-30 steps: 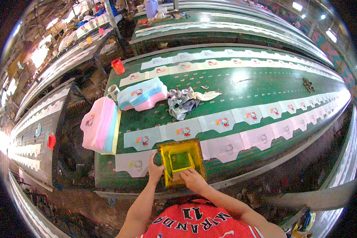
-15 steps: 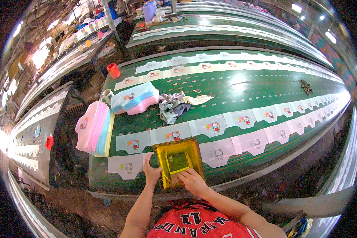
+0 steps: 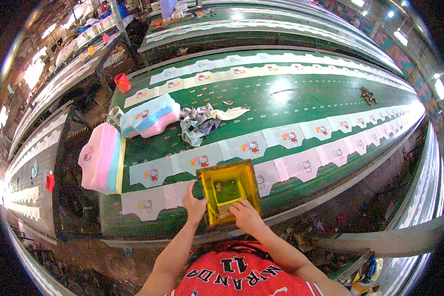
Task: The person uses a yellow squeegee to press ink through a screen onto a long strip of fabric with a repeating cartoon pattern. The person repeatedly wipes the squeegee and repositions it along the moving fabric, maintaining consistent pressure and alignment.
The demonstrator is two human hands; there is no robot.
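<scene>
Printer steadies a yellow screen frame (image 3: 228, 191) low in the centre of the picture
Left hand (image 3: 196, 205) grips its left edge, right hand (image 3: 245, 216) presses a squeegee inside; the frame should sit square over the pale fabric panel (image 3: 180, 192), pressure even

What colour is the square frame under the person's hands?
Yellow frame, greenish at its centre; left hand and right hand rest on it. Head view.

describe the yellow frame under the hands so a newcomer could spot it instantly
Start at the long green table with rows of pale printed fabric pieces. At its near edge, right in front of the person, lies the yellow screen frame, with the left hand on its left side and the right hand on its near edge. It is the only rigid yellow square there.
</scene>
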